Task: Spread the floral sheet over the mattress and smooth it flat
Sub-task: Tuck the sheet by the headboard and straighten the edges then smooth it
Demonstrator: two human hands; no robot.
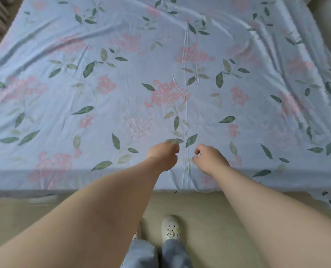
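Pale blue sheet printed with pink flowers and green leaves (106, 105), spread wide.
Left hand (163, 157) and right hand (211, 159), fingers curled, flank its centre crease (186, 117) by the near edge; whether they grip cloth is unclear.

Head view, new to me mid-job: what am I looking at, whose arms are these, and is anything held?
No machine here: a person wears one wide-angle camera on the head, looking forward and down, so the bare arms are their own. The sheet, pale blue with pink flowers and green leaves, lies spread wide and hangs over the near edge. A long crease runs down its middle, and wrinkles show at the far right. The left hand and right hand are low over the sheet, one on each side of that crease, fingers curled. Whether they pinch the cloth cannot be told. Below are the floor and a white shoe.
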